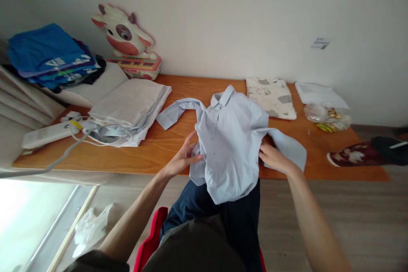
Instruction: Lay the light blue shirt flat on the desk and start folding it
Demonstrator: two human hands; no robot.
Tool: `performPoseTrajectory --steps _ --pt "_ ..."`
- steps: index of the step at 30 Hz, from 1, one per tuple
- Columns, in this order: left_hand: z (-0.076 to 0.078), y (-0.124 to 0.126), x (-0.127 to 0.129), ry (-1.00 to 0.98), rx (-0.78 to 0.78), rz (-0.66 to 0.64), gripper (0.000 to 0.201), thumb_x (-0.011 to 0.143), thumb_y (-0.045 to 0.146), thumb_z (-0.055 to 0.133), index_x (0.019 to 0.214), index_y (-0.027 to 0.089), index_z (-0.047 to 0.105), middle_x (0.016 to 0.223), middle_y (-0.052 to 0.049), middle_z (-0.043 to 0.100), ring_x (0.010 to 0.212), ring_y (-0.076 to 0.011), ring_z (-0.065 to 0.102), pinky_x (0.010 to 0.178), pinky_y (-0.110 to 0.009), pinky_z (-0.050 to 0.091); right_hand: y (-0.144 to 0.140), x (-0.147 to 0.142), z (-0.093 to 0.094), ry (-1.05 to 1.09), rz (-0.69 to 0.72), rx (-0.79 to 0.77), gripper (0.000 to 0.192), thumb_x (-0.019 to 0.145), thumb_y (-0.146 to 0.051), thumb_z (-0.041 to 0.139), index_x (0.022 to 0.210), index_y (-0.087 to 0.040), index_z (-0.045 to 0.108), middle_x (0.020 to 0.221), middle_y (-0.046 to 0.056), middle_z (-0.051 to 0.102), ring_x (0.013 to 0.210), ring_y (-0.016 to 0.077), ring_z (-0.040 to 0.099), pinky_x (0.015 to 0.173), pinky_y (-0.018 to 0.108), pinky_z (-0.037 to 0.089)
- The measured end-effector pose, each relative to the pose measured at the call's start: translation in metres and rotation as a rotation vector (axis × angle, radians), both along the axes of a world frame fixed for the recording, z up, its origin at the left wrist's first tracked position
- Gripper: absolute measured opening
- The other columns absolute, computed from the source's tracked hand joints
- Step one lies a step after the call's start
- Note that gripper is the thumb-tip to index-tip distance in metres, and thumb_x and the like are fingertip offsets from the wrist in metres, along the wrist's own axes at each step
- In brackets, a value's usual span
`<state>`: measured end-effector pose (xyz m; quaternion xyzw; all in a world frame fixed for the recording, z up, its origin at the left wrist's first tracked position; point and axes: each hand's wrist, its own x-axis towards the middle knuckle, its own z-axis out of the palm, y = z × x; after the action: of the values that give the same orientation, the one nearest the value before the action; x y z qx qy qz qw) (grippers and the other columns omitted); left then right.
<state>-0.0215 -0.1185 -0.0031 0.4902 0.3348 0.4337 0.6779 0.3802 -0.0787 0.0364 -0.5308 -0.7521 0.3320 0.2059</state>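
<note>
Fingers of the left hand [184,158] and right hand [273,158] are pinching the side edges of the pale blue shirt [228,144], which is lying collar-away on the wooden table [159,153], hem hanging over. Folding looks underway; sleeves likely need tucking inward next. Folded linens [130,106] are sitting farther left.

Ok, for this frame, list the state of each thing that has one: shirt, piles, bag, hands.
Light blue shirt: spread front up, hem hanging off the table edge.
Left hand: gripping the shirt's side.
Right hand: on the shirt's other side.
White folded pile: folded, stacked.
Blue clothes stack: folded, stacked.
Patterned cloth: folded flat.
Plastic bag: lying crumpled.
</note>
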Motion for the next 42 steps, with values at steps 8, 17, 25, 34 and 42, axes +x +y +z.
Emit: performPoseTrajectory --steps 8,17,25,34,42 --pt "-0.003 0.008 0.011 0.206 0.122 0.097 0.093 0.087 0.033 0.088 0.168 0.031 0.042 0.174 -0.012 0.043 0.158 -0.0371 0.044 0.131 -0.057 0.035 -0.127 -0.022 -0.047 0.188 -0.305 -0.067 0.077 0.1 -0.055 0.068 0.168 -0.032 0.04 0.142 0.013 0.071 0.125 0.0336 0.07 0.119 0.059 0.048" --pt "0.022 0.002 -0.004 0.265 0.06 0.306 0.091 0.09 0.039 0.085 0.166 0.023 0.038 0.101 -0.003 0.077 0.085 -0.0189 0.072 0.08 -0.029 0.056 -0.085 0.04 -0.011 0.593 -0.658 0.122 0.093 0.089 -0.057 0.078 0.168 -0.033 0.036 0.149 0.012 0.066 0.131 0.0314 0.067 0.105 0.046 0.057" --pt "0.026 -0.006 0.0 0.256 0.175 0.204 0.033 0.1 0.038 0.072 0.13 0.023 0.074 0.135 -0.011 0.073 0.123 -0.0277 0.068 0.105 -0.038 0.053 -0.103 0.051 -0.019 0.441 -0.616 0.106 0.067 0.092 -0.05 0.074 0.155 -0.032 0.06 0.153 0.013 0.066 0.148 0.039 0.056 0.126 0.061 0.04" --pt "0.025 -0.012 0.026 0.515 0.308 -0.049 0.047 0.1 0.027 0.064 0.148 0.027 0.07 0.121 -0.007 0.078 0.085 -0.0215 0.064 0.077 -0.033 0.05 -0.126 0.063 -0.035 0.28 -0.599 0.046 0.109 0.079 -0.051 0.088 0.171 -0.036 0.032 0.181 0.005 0.029 0.167 0.0349 0.026 0.137 0.059 0.015" --pt "0.036 -0.045 -0.026 0.242 -0.076 0.1 0.065 0.092 0.036 0.077 0.155 0.032 0.061 0.141 -0.008 0.071 0.11 -0.0268 0.07 0.092 -0.037 0.057 -0.168 0.083 -0.038 0.463 -0.635 -0.188 0.074 0.079 -0.053 0.087 0.148 -0.034 0.066 0.156 0.01 0.064 0.141 0.0387 0.062 0.118 0.052 0.051"
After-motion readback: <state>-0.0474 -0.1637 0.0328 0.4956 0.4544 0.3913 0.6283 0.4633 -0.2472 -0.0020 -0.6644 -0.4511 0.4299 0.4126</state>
